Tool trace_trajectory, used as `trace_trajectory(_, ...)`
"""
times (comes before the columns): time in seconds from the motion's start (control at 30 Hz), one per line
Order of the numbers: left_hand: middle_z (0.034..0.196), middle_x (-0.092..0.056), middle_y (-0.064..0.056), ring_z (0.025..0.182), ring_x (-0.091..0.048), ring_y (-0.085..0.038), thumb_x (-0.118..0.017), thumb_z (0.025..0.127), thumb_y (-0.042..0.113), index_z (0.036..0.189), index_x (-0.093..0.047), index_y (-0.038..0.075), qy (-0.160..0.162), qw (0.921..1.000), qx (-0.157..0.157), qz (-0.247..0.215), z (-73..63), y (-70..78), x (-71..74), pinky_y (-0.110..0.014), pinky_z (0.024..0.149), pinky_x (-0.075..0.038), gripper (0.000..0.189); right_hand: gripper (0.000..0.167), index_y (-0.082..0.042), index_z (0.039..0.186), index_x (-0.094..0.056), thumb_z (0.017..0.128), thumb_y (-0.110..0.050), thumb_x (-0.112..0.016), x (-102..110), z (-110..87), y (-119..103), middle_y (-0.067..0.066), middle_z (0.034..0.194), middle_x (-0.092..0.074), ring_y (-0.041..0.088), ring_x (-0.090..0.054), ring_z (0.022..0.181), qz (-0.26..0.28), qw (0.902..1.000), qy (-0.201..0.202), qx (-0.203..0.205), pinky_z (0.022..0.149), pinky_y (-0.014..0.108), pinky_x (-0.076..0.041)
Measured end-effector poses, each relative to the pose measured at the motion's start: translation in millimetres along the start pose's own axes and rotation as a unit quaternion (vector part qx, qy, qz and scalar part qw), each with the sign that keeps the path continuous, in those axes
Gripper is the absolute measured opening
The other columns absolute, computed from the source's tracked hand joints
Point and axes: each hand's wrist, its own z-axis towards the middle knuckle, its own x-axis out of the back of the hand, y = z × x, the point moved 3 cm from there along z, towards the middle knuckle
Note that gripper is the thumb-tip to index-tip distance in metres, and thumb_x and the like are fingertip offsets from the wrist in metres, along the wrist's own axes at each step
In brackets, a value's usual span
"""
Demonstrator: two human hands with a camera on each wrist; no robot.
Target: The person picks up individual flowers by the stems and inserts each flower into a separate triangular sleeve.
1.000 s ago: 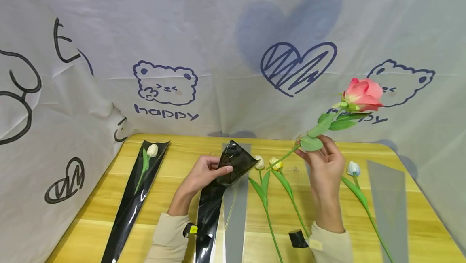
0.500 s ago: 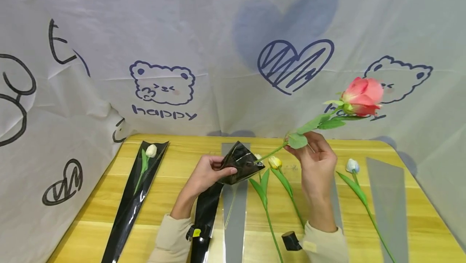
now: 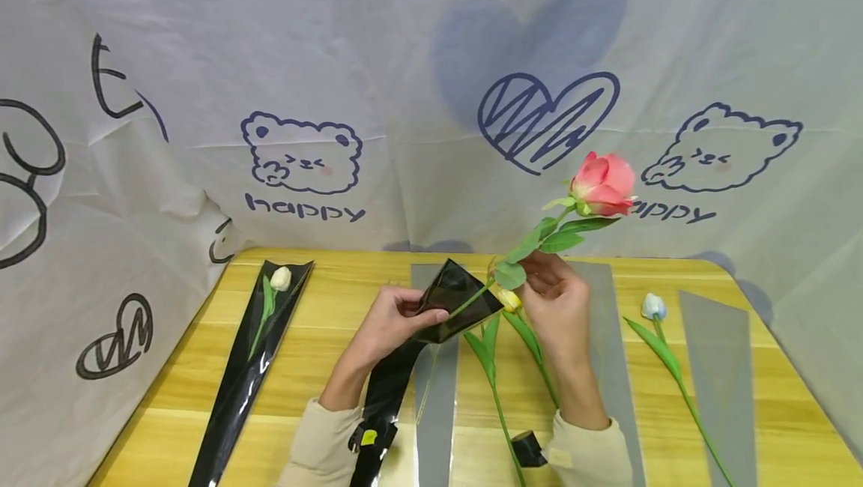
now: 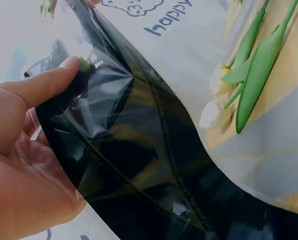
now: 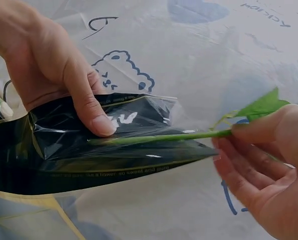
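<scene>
My left hand (image 3: 398,326) grips the upper part of a black flower sleeve (image 4: 138,165), thumb on its clear front and fingers behind. The sleeve's mouth is spread toward the right, and its lower end trails down to the table. My right hand (image 3: 556,303) pinches the green stem (image 5: 189,135) of a pink rose (image 3: 603,183) just under its leaves. The rose leans up to the right, bloom clear of the sleeve. Its lower stem reaches into the sleeve's mouth, under the clear film beside the left thumb in the right wrist view.
A black sleeve holding a white tulip (image 3: 280,278) lies at the left. A yellow tulip (image 3: 509,300) and another green-stemmed one lie under the right arm. A blue-white tulip (image 3: 652,306) and grey sleeves (image 3: 718,367) lie right. A printed cloth (image 3: 418,172) hangs behind.
My right hand has brought the rose left and slightly down, its stem now inside the sleeve's mouth. My left hand has shifted slightly right with the sleeve, the mouth spread wider.
</scene>
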Motion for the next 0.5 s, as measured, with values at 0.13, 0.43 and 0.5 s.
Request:
trace_trajectory(0.13, 0.092, -0.075, -0.018, 0.076, -0.070, -0.012, -0.077, 0.090, -0.001, 0.100, -0.075, -0.010, -0.007, 0.9998, -0.007, -0.015, -0.2, 3.8, -5.1, -0.024, 0.065, -0.055, 0.014, 0.020, 0.014, 0.107, -0.069, 0.088, 0.014, -0.067, -2.6, -1.3, 0.1, 0.015, 0.098, -0.073, 0.008, -0.070, 0.087, -0.047, 0.9978, -0.043, -0.018, 0.079, 0.024, -0.057)
trace_trajectory(0.43, 0.093, -0.075, -0.020, 0.077, -0.070, -0.010, -0.077, 0.090, -0.001, 0.103, -0.075, -0.010, -0.003, 0.9996, -0.011, -0.024, -0.7, 7.4, -11.4, -0.024, 0.066, -0.055, 0.016, 0.031, 0.010, 0.116, -0.067, 0.085, 0.011, -0.072, -6.8, -2.4, 4.6, 0.018, 0.106, -0.070, 0.016, -0.069, 0.098, -0.052, 0.9916, -0.101, -0.062, 0.087, 0.033, -0.057)
trace_trajectory(0.5, 0.093, -0.075, -0.020, 0.077, -0.070, -0.010, -0.077, 0.090, -0.001, 0.103, -0.076, -0.010, -0.003, 0.9997, -0.010, -0.022, -0.5, 8.2, -12.5, -0.024, 0.066, -0.055, 0.015, 0.032, 0.009, 0.117, -0.065, 0.086, 0.012, -0.072, -6.5, -2.0, 4.5, 0.015, 0.109, -0.069, 0.018, -0.068, 0.102, -0.044, 0.9902, -0.116, -0.064, 0.089, 0.034, -0.057)
